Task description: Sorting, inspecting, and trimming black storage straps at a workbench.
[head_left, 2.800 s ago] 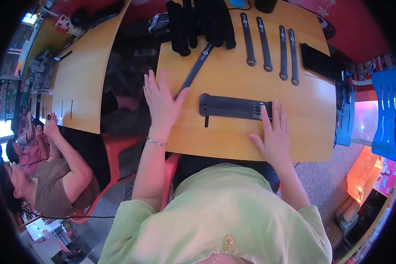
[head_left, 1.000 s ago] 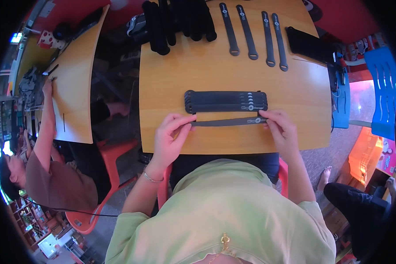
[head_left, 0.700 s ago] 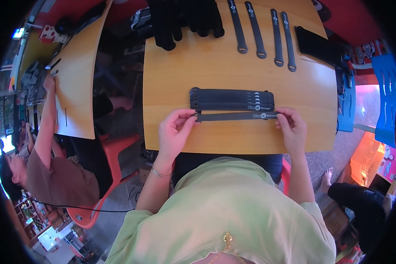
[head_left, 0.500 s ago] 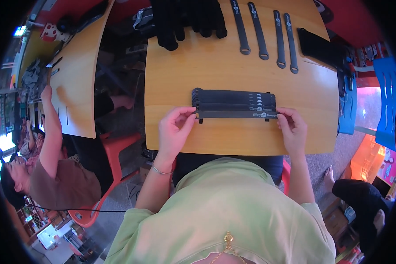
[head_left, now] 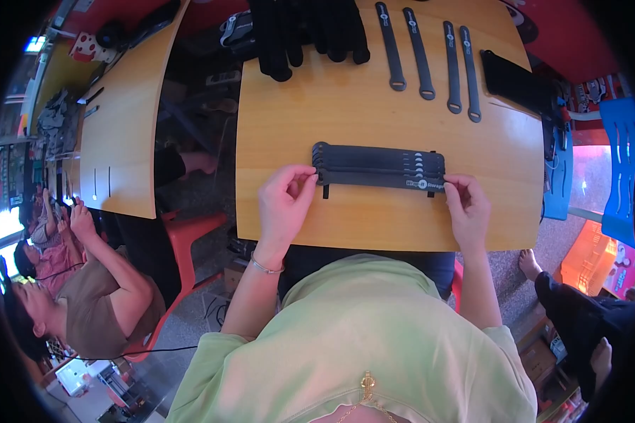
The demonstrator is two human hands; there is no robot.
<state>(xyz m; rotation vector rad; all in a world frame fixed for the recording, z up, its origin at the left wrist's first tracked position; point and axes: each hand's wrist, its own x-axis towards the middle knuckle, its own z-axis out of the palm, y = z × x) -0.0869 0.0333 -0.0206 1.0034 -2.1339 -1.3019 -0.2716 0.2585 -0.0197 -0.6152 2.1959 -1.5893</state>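
Observation:
A stack of several dark grey straps [head_left: 374, 155] lies crosswise on the wooden table before me, its layers overlapping in steps. Along its near side is the front strap [head_left: 381, 180], with pale printing towards its right end. My left hand [head_left: 286, 201] pinches this strap's left end between thumb and fingertips. At the other end, my right hand [head_left: 467, 204] holds it the same way. Under the stack, the tips of two narrow black strips [head_left: 325, 192] stick out, one near each end. Farther back lie several single grey straps [head_left: 420, 56], each with a slotted rounded end.
Black gloves [head_left: 310, 35] lie at the table's back left, a flat black case [head_left: 518, 81] at its right. Left, beyond a gap with a red chair [head_left: 183, 254], a co-worker [head_left: 109, 296] sits by another table [head_left: 123, 134]. A person's leg [head_left: 578, 317] shows at lower right.
The front strap has moved away from me, closer against the stack, with both hands still on its ends. The co-worker's arm has drawn back from the other table.

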